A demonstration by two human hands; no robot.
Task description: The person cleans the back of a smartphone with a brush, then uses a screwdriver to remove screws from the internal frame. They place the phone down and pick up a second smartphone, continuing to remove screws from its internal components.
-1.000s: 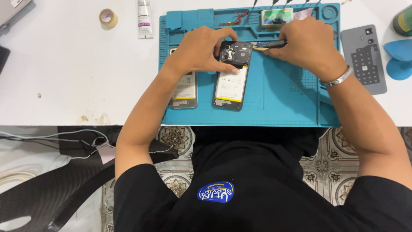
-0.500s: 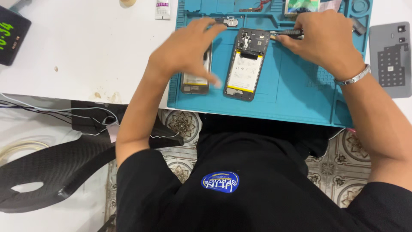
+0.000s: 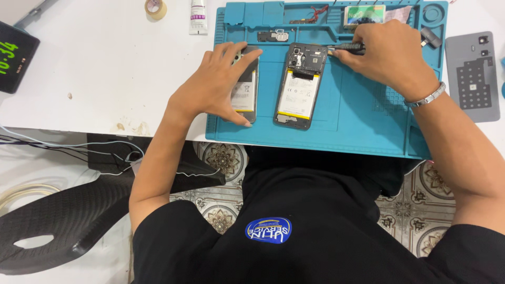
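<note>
The right hand (image 3: 392,55) is clamped on a dark slim screwdriver (image 3: 347,48), its tip at the top corner of the opened black phone with a white battery (image 3: 300,84) near the blue silicone repair mat's (image 3: 363,121) far edge: a screw step, I judge, calling for steady downward pressure. The left hand (image 3: 213,87), fingers apart, presses flat on the second grey opened phone (image 3: 247,92) beside it. Half a second ago that hand hovered higher.

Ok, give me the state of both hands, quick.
Left hand: open, fingers spread over the left phone.
Right hand: closed around a dark screwdriver.
</note>
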